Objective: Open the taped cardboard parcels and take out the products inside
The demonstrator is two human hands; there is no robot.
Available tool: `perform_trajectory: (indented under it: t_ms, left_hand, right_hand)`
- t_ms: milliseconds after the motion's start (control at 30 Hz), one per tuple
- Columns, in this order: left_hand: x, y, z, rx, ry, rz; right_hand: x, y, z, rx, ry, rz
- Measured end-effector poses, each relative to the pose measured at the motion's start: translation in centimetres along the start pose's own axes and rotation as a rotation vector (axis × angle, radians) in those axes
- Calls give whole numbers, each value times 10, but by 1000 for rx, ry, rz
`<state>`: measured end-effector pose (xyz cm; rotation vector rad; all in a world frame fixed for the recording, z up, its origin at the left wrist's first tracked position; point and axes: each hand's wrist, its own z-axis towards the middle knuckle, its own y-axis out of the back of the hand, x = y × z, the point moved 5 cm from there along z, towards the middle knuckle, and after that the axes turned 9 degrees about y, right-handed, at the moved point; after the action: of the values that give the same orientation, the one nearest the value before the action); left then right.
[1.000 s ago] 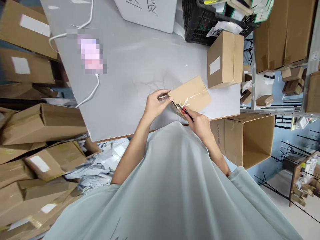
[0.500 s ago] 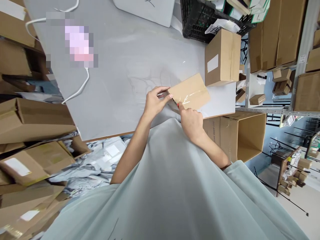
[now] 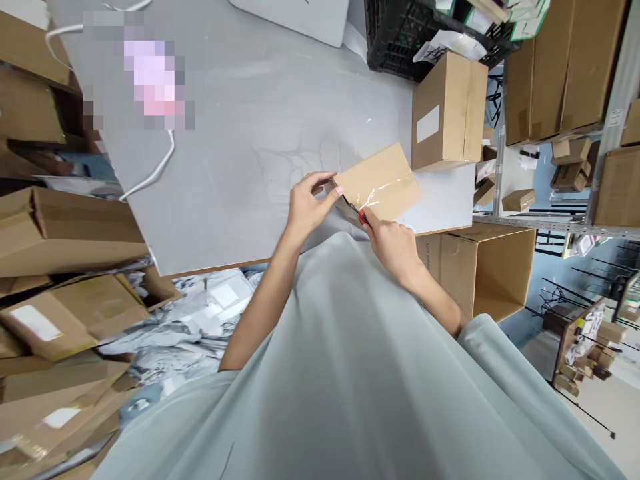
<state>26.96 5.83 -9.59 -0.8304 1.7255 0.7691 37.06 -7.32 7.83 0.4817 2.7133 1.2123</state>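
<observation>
A small flat cardboard box (image 3: 380,180) sealed with clear tape lies near the front edge of the grey table (image 3: 250,153). My left hand (image 3: 307,207) grips the box's left corner with thumb and fingers curled round it. My right hand (image 3: 393,243) is closed on a small red-and-black cutter (image 3: 360,215), whose tip touches the near side of the box.
A taller brown box with a white label (image 3: 447,113) stands just behind the small one. A black crate (image 3: 400,40) sits at the back. An open carton (image 3: 493,273) is on the floor to the right. Stacked cartons (image 3: 65,233) fill the left side. A white cable (image 3: 150,177) crosses the table.
The cutter has slid along the near side of the box, left and then slightly back right. My left hand keeps its hold on the corner.
</observation>
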Motion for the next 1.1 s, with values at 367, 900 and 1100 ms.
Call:
perform_trajectory:
  t_ms: [367,900,1100]
  left_hand:
    - [-4,-3,-16,-1,19,29]
    - [-9,0,-16,2,57,60]
    - [-3,-3,-14,-58,76,8]
  right_hand:
    - [-36,-39,-18,-69,-65,244]
    - [-21,-37,-1,39,10,224]
    - [-26,-28,13,23,71,210]
